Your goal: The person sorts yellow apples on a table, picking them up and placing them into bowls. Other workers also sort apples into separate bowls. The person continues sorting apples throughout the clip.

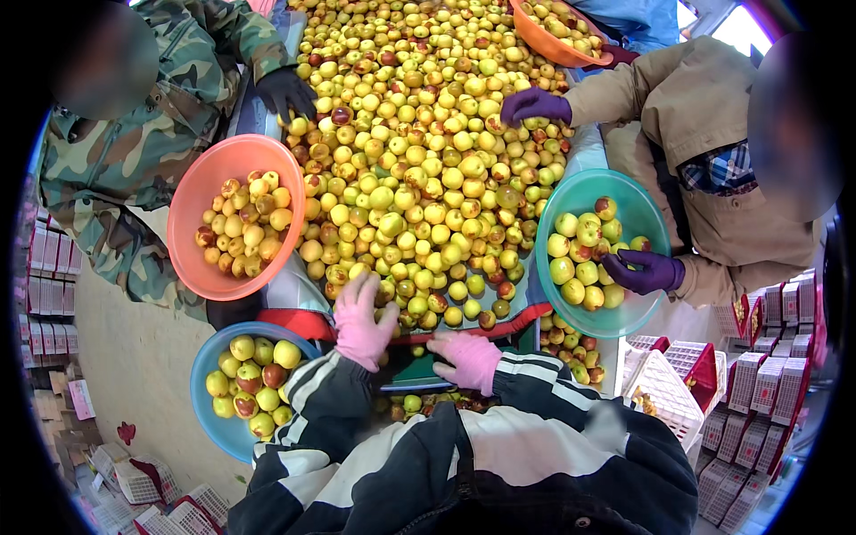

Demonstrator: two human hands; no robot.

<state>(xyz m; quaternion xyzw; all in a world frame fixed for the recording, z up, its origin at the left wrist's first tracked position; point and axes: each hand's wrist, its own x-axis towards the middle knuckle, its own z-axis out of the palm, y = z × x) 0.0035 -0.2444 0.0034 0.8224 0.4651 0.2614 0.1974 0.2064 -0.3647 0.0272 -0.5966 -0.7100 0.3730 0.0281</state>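
Observation:
A broad heap of yellow-green jujubes (401, 200) with red-brown patches covers the sorting table before me. My left hand (364, 321), in a pink glove, rests at the heap's near edge with fingers spread among the fruit. Lower and to the right, my right hand (468, 361), also pink-gloved, is beside the table's red cloth edge (521, 329), its thumb and fingers apart. Neither hand visibly grips a fruit. One loose jujube (418, 350) shows between the hands, above a dark green surface (416, 369). Below that, more jujubes (412, 403) are partly hidden by my jacket.
Left of me are a blue basin (205, 404) and an orange basin (184, 221), both holding jujubes. A green basin (642, 314) stands right. Co-workers' gloved hands, black (286, 92) and purple (535, 107), reach over the heap. White crates (662, 394) stack at right.

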